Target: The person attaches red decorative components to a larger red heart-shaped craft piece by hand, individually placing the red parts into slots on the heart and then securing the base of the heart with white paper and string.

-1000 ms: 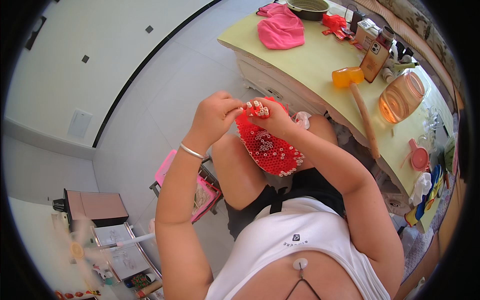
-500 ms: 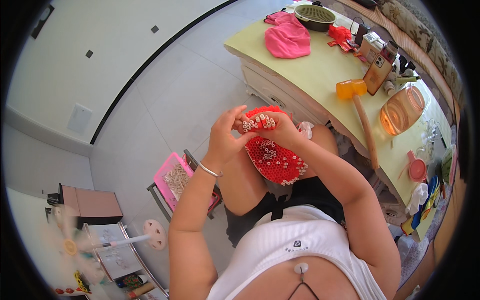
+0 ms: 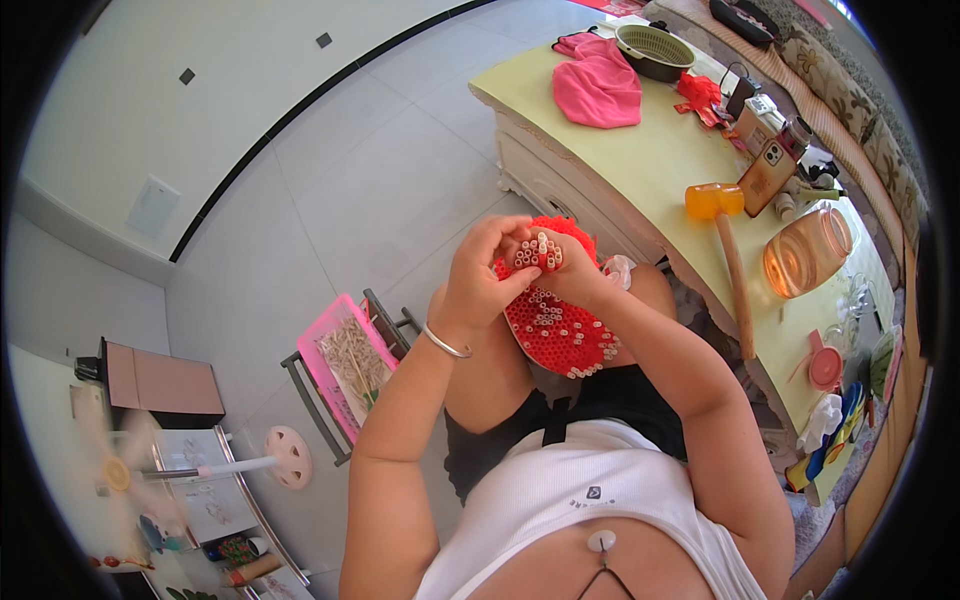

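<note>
In the head view, at the upper part of the red honeycomb-like mass [image 3: 558, 338] on the lap, the right hand [image 3: 572, 270] has its grip closed around the pale-ended tubes [image 3: 540, 253], their ends facing up. The left hand [image 3: 490, 268] curls against their left side; whether its grip holds any, I cannot tell. A pink basket [image 3: 322, 320] stands left of the red mass.

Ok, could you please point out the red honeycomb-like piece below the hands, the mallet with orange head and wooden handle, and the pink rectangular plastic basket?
Red honeycomb-like piece [image 3: 556, 338], head view: its holed surface.
Mallet [image 3: 734, 268], head view: its wooden handle.
Pink basket [image 3: 319, 329], head view: its upper-left rim.
</note>
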`<state>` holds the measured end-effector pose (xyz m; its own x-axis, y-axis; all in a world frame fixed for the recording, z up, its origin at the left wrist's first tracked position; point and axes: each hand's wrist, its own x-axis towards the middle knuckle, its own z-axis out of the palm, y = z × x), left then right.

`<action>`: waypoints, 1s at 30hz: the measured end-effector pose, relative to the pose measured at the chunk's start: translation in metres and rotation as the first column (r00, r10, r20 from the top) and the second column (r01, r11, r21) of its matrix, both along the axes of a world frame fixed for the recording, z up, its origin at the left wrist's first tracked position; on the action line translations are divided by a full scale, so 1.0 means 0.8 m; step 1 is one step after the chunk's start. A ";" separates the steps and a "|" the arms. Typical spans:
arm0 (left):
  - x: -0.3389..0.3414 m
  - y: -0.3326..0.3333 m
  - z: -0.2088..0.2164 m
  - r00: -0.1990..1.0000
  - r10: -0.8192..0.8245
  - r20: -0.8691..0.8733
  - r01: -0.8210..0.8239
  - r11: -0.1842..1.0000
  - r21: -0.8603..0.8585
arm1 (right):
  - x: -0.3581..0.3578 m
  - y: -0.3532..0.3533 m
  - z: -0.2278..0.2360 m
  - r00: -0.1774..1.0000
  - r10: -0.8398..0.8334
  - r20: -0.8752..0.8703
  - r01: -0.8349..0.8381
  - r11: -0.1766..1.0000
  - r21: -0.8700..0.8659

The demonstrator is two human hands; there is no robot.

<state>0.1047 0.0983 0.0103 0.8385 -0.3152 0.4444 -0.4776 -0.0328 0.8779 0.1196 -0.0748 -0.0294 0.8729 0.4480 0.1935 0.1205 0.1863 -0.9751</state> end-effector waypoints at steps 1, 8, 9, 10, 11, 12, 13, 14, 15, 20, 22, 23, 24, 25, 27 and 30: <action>-0.001 0.000 0.001 0.998 -0.049 -0.049 0.043 0.993 -0.112 | 0.001 0.000 0.000 0.998 -0.038 0.046 0.040 0.999 -0.029; -0.004 0.056 -0.082 0.895 0.396 -0.205 -0.401 0.916 0.017 | 0.008 0.015 0.120 0.994 -0.033 0.108 0.033 0.999 0.001; -0.011 0.053 -0.083 0.904 0.408 -0.128 -0.406 0.913 0.044 | 0.007 0.017 0.141 0.998 -0.010 0.057 0.012 0.999 -0.043; -0.019 0.045 -0.082 0.908 0.417 -0.048 -0.413 0.908 0.072 | 0.004 0.020 0.149 1.000 0.002 0.026 -0.001 1.000 -0.024; -0.023 0.032 -0.080 0.910 0.414 0.033 -0.415 0.905 0.092 | 0.001 0.020 0.157 1.000 0.005 -0.001 -0.005 1.000 -0.012; -0.021 0.017 -0.077 0.928 0.372 0.025 -0.372 0.925 0.073 | -0.001 0.019 0.167 1.000 0.012 -0.025 -0.012 1.000 -0.004; -0.020 0.001 -0.075 0.944 0.329 0.018 -0.330 0.942 0.055 | -0.002 0.017 0.179 0.999 0.024 0.047 -0.026 0.998 0.063; -0.020 -0.015 -0.076 0.959 0.282 0.006 -0.282 0.959 0.034 | -0.005 0.010 0.190 0.993 0.028 0.114 -0.042 0.991 0.124; -0.015 -0.010 -0.089 0.954 0.291 0.073 -0.299 0.946 0.126 | -0.009 0.013 0.211 0.989 0.033 0.147 -0.054 0.988 0.143; 0.000 -0.009 -0.102 0.940 0.240 0.243 -0.292 0.934 0.207 | -0.007 -0.026 0.306 0.943 -0.049 0.330 0.033 0.998 0.055; -0.015 -0.017 -0.075 0.849 0.343 0.402 -0.412 0.906 0.097 | -0.014 -0.017 0.322 0.981 -0.149 0.123 0.141 0.987 0.074; -0.024 -0.018 -0.057 0.785 0.399 0.474 -0.470 0.882 0.036 | -0.017 -0.011 0.326 0.981 -0.191 0.018 0.189 0.979 0.081; -0.030 -0.021 -0.042 0.785 0.360 0.503 -0.440 0.897 0.044 | -0.017 -0.012 0.326 0.983 -0.179 0.029 0.177 0.982 0.070; -0.035 -0.027 -0.029 0.784 0.321 0.531 -0.409 0.911 0.053 | -0.014 -0.012 0.324 0.985 -0.167 0.040 0.164 0.985 0.060; -0.033 -0.036 -0.035 0.832 0.264 0.488 -0.320 0.947 0.034 | -0.013 -0.012 0.328 0.985 -0.139 0.105 0.128 0.987 0.098; -0.043 -0.021 -0.059 0.702 0.357 0.616 -0.559 0.813 0.166 | -0.013 -0.031 0.359 0.930 -0.205 0.306 0.158 0.972 0.172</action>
